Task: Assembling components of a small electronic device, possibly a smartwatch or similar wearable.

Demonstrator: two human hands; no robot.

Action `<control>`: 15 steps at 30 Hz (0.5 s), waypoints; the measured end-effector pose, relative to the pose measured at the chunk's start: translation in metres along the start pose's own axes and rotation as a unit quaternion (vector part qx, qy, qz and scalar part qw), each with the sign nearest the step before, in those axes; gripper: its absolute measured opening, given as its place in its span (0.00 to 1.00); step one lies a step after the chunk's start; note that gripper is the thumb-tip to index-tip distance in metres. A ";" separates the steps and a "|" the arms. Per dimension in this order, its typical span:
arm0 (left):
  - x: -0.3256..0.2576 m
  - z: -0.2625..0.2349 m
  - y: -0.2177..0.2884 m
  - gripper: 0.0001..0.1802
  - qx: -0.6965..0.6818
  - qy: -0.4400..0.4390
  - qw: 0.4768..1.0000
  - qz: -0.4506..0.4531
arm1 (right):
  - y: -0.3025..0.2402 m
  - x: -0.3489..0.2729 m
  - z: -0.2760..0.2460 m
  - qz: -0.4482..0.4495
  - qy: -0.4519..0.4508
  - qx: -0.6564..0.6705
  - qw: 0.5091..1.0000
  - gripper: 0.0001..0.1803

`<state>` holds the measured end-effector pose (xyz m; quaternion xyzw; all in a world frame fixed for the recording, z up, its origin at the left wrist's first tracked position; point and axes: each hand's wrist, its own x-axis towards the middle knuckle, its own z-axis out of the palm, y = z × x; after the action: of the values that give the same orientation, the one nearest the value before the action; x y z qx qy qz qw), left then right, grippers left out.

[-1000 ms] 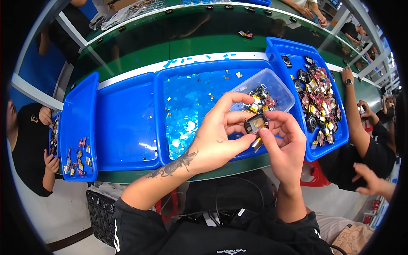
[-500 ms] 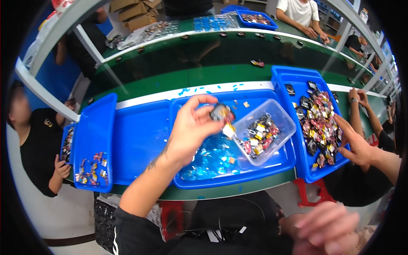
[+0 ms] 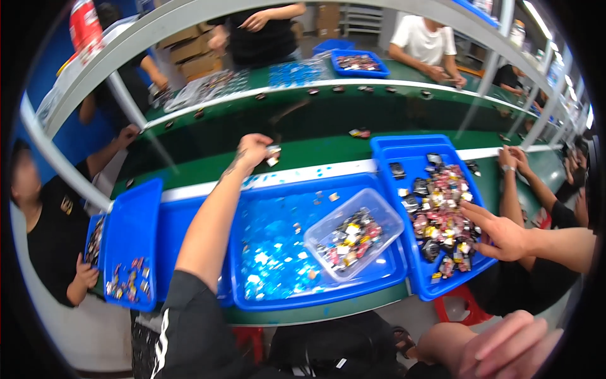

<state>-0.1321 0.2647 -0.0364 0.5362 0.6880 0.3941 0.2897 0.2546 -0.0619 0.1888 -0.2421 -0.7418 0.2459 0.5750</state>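
Observation:
My left hand (image 3: 254, 149) is stretched out past the white rail, above the green belt (image 3: 309, 148). Its fingers are closed on a small part (image 3: 273, 155) with white, yellow and dark bits, hanging at the fingertips. Very close at the lower right is my right hand (image 3: 508, 346), with bent fingers, blurred; whether it holds anything I cannot make out. Below my left arm lies a blue tray (image 3: 237, 278) strewn with shiny blue film pieces. In it, a clear plastic box (image 3: 385, 243) holds several similar parts.
At right, a blue tray (image 3: 413, 287) is heaped with parts; another person's hand (image 3: 505, 234) rests on them. A tilted blue tray (image 3: 136, 211) stands at left. Another small part (image 3: 360, 133) lies on the belt. A metal post (image 3: 142, 110) rises at left. Co-workers sit around.
My left hand has moved from above the film-strewn tray outward over the belt, carrying the small part. My right hand has shifted slightly right. The whole view has tilted up.

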 end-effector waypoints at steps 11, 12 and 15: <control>-0.073 -0.036 0.048 0.11 -0.026 0.045 0.995 0.090 | 0.147 0.007 -0.068 0.147 -0.049 -0.359 0.920 0.07; -0.091 -0.038 0.056 0.09 -0.051 0.043 0.991 0.112 | 0.162 0.008 -0.082 0.162 -0.086 -0.433 0.882 0.07; -0.143 -0.038 0.074 0.08 -0.114 0.035 0.982 0.149 | 0.189 0.028 -0.093 0.197 -0.186 -0.439 0.857 0.08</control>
<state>-0.0885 0.1259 0.0428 0.5822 0.5604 0.5272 0.2627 0.3537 0.1084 0.1077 -0.5603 -0.8027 0.0431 0.1998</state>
